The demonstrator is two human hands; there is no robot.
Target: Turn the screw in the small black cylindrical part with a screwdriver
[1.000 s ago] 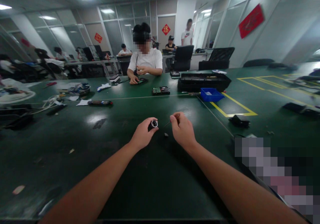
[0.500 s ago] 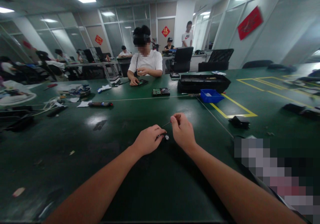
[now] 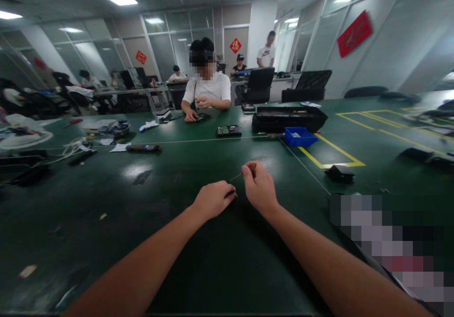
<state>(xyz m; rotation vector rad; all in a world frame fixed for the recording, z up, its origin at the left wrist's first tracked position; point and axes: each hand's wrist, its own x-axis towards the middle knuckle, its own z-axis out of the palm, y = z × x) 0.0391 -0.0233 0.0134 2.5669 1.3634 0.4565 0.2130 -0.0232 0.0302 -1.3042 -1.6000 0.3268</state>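
Note:
My left hand (image 3: 213, 199) lies knuckles-up on the green table (image 3: 198, 260), fingers curled down over a small dark part that is almost wholly hidden beneath them. My right hand (image 3: 258, 187) is closed in a pinch on a thin screwdriver (image 3: 237, 176) with a reddish handle; its shaft slants down to the left, the tip ending by my left fingertips. The two hands sit close together, a few centimetres apart.
A blue bin (image 3: 300, 136), a black case (image 3: 288, 117) and a circuit board (image 3: 229, 130) lie further back. A small black object (image 3: 339, 173) rests to the right by yellow floor-tape lines. A person (image 3: 205, 88) works across the table. Cables and clutter fill the left.
My left hand held a small black cylinder with a silver rim upright, then lowered it to the table and turned palm-down over it. The small loose piece beside my fingers is now covered.

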